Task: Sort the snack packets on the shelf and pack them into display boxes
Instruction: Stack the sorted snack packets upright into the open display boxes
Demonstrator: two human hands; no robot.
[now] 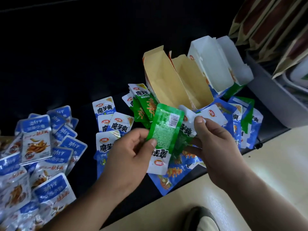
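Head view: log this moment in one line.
left hand: pinches green packet | right hand: holds blue-white packets | display boxes: open, no packets seen inside

Brown bags (270, 22) lean over a gray bin (273, 104) on the right. A shoe (201, 219) rests on the pale floor (275, 172).

Left fingers (152, 142): green packet (165, 129); right (216, 147): white-topped packet (187, 129)

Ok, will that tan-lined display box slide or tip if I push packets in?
Probably light: the tan-lined display box looks empty and is thin card, so a push would likely slide it. Its open flaps look bendy. The white-lined box close beside it may steady that side.
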